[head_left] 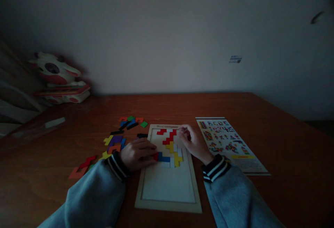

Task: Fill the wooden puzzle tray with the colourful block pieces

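Observation:
A wooden puzzle board (168,205) lies in front of me, with red, yellow, blue and white block-shaped pieces in its tray. My left hand (138,154) rests over the board's left edge, its fingers and thumb closed about a red puzzle piece (156,156). That piece sits beside a blue puzzle piece (164,159) and is partly covered by the fingers. My right hand (193,141) is at the upper right edge of the board, fingers curled together near the red pieces (170,138). Whatever is between its fingertips is too small to make out. Yellow pieces (177,159) lie below it.
Loose coloured pieces (114,148) are spread left of the board, with more (133,122) behind them. A printed pattern sheet (242,156) lies on the right. A cow-shaped toy (60,75) stands at the far left of the wooden table (221,106), against the wall.

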